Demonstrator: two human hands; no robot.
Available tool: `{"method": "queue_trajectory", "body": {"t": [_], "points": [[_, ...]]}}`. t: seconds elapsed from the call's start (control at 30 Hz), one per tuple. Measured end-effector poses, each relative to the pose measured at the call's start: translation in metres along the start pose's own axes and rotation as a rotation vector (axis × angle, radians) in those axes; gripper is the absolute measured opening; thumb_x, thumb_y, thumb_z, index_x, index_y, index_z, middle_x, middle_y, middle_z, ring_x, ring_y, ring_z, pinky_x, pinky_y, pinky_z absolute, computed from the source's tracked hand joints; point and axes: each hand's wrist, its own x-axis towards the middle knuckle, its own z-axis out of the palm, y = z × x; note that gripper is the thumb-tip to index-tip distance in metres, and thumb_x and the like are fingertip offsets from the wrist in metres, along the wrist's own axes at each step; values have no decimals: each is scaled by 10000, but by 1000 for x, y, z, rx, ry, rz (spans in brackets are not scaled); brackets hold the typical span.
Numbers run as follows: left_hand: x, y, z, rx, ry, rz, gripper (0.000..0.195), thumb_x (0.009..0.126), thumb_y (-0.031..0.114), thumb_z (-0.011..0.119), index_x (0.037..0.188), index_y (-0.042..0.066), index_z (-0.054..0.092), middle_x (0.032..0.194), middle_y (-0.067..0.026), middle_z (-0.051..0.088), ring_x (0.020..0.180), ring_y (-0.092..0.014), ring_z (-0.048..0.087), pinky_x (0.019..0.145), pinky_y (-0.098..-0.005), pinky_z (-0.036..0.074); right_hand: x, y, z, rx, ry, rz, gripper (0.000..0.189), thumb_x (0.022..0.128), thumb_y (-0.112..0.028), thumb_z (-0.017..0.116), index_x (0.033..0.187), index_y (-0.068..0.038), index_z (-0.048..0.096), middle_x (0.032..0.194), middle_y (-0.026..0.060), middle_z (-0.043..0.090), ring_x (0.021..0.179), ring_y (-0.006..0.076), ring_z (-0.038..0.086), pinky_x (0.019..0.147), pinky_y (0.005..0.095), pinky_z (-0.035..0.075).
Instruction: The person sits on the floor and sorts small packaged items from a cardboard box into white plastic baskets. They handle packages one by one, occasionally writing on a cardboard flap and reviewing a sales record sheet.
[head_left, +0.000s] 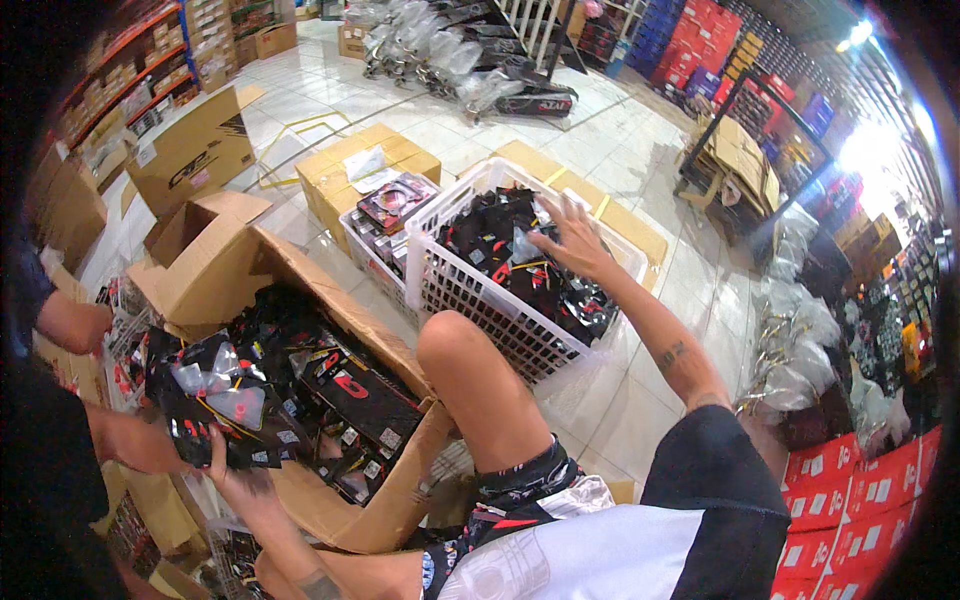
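My left hand (238, 480) grips the lower edge of a bunch of black plastic packets (225, 397) with clear windows, held over the left side of an open cardboard box (397, 517). More black packets (352, 390) with red marks fill that box. My right hand (574, 236) is spread, fingers apart, over a white plastic basket (502, 319) heaped with similar black packets (487, 232); whether its fingertips touch them I cannot tell. Against the basket's left side stands a smaller white basket (375, 251) of packaged goods.
Another person's arms (127, 439) reach in from the left beside the held packets. Closed cartons (367, 157) stand behind the baskets. Red boxes (832, 495) are stacked at the lower right, near plastic-wrapped items (795, 330). A trolley (739, 165) with flattened cardboard stands farther back.
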Motion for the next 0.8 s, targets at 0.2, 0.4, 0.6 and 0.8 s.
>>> {"method": "queue_trajectory", "body": {"t": [0.2,0.4,0.6,0.8], "points": [[7,-5,0,56,46,-97,464,918,206,748,1321,29,600,1261,-70,651,1118,-217,624,971,-394,499,29,-54,63,27,-349,71,1126,642,-975,524,1591,-437,246,1682,235,41,1479,611,4,1043,863,19],[5,-3,-3,132,179,-130,561,901,271,760,1357,4,571,1374,-101,570,1252,-231,526,1036,-415,446,20,-35,114,-180,-94,-32,1071,672,-940,546,1579,-438,278,1671,256,88,1448,653,89,993,893,136],[11,-9,16,136,-5,-145,502,970,283,663,1401,49,555,1341,-102,606,1217,-275,581,1030,-457,478,22,-36,92,-101,-182,0,1093,683,-947,531,1595,-411,253,1677,251,58,1471,627,17,1049,853,70],[-11,-30,29,139,27,-69,475,921,176,718,1361,79,569,1172,-54,657,1051,-229,634,940,-421,518,24,-51,36,-57,-96,-54,1009,766,-880,530,1588,-343,295,1664,236,158,1507,539,94,1126,775,55]]}}
